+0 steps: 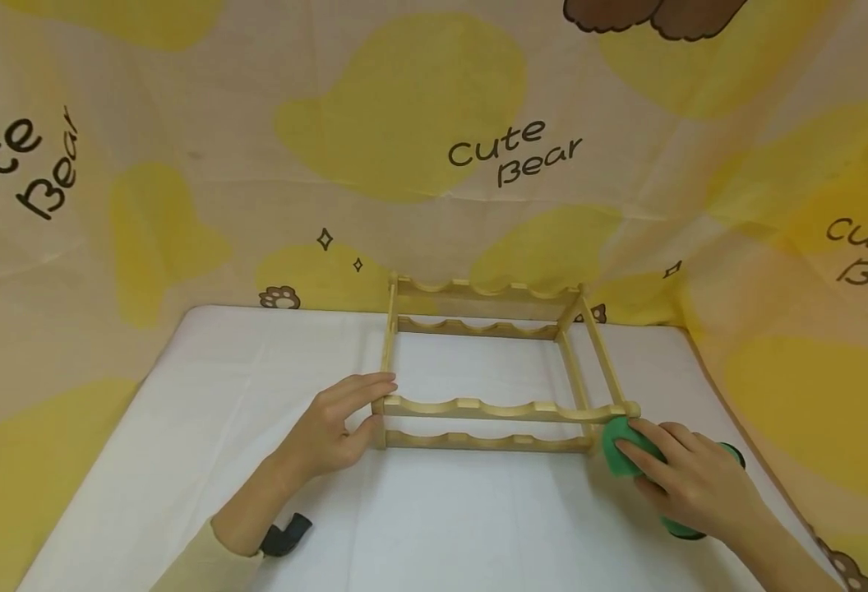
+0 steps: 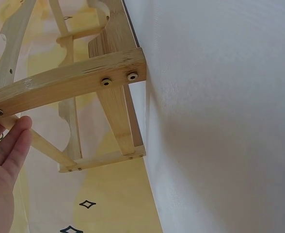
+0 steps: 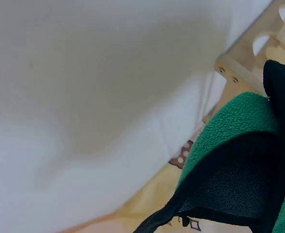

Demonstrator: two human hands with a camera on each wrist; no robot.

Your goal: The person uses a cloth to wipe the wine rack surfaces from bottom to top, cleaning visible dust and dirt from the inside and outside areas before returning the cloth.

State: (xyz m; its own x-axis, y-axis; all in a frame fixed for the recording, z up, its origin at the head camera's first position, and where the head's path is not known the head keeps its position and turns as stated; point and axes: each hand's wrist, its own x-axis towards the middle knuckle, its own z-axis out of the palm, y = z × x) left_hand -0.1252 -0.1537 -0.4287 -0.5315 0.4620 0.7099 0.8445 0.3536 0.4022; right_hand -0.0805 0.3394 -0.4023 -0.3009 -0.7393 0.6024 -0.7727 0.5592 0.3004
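A: Where is the rack?
B: The wooden rack (image 1: 467,406) stands on the bench, at centre frame and just right of it, its scalloped rails running from side to side.

A: And at its front right corner?
B: A green cloth (image 1: 621,454) with black edging, bunched against the wood. In the right wrist view it fills the lower right, its dark trim in the foreground.

A: Who holds what?
B: A person's right hand (image 1: 689,477), lower right, grips the cloth, fingers bent over it. The left hand (image 1: 338,426), left of centre, pinches the rack's front left corner, fingers above and thumb lower.

A: Any detail on the wood?
B: Metal bolts (image 2: 133,76) dot the end bar in the left wrist view, two of them near the bench.

A: What lies around them?
B: The white-topped bench (image 1: 256,386) spreads across the lower frame. By the left wrist, lower left, a pale sleeve (image 1: 200,563) meets a black object (image 1: 288,536), too little seen to identify. Behind, a yellow-blotched sheet (image 1: 412,99) lettered "Cute Bear" covers the upper frame and both sides.
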